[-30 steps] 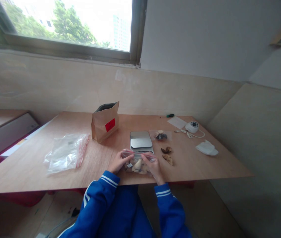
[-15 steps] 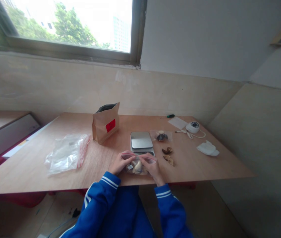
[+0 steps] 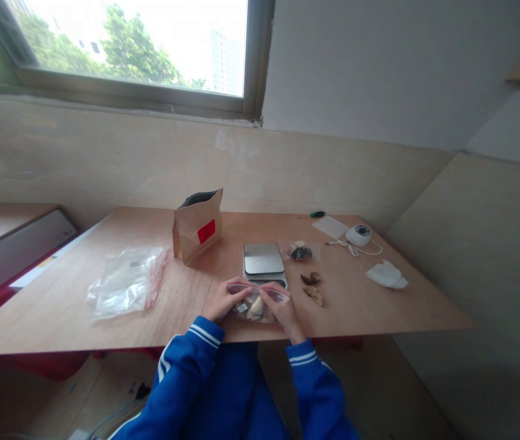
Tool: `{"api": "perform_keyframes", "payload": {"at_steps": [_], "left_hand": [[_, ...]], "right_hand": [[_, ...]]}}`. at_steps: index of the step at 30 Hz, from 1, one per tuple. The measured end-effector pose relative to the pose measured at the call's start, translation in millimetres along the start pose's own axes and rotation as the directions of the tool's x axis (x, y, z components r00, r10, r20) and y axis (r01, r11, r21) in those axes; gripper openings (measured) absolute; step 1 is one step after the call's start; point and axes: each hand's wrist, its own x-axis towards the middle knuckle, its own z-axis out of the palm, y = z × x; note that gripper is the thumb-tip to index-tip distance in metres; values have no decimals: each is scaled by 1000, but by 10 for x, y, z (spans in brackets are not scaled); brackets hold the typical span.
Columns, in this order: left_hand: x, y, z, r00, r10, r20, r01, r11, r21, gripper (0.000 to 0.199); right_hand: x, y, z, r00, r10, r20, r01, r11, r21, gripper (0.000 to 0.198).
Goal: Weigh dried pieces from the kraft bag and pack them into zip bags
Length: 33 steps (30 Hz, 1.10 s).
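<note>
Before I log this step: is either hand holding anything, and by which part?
A clear bag, held by its red-striped top: the left hand pinches toward its left end, the right hand toward its right.

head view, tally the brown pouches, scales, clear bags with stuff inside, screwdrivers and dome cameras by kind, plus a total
Brown pouch: 1
Scale: 1
Clear bags with contents: 2
Screwdriver: 1
Dome camera: 1
Total: 6

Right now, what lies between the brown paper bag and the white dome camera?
The head view shows a silver scale and, right of it, a small clear bag.
</note>
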Motion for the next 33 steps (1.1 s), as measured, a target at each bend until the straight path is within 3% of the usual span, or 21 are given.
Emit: {"api": "perform_keyframes", "payload": {"at_steps": [16, 21, 24, 29, 33], "left_hand": [[17, -98, -17, 1000, 4, -10, -4, 1000, -7, 35], [12, -106, -21, 995, -25, -95, 15, 995, -100, 37], [11, -125, -43, 988, -13, -153, -15, 984, -178, 35], [18, -131, -66, 993, -27, -118, 3, 980, -198, 40], [30, -110, -63, 993, -22, -117, -2, 979, -204, 40]], "right_hand": [[-14, 5, 11, 998, -59, -35, 57, 997, -54, 15], [-44, -1, 15, 996, -2, -91, 1, 1000, -1, 18], [-102, -44, -20, 973, 99, -207, -77, 991, 112, 23], [-146, -185, -321, 902, 226, -368, -156, 965, 212, 31], [128, -341, -766, 917, 230, -325, -179, 967, 180, 34]]}}
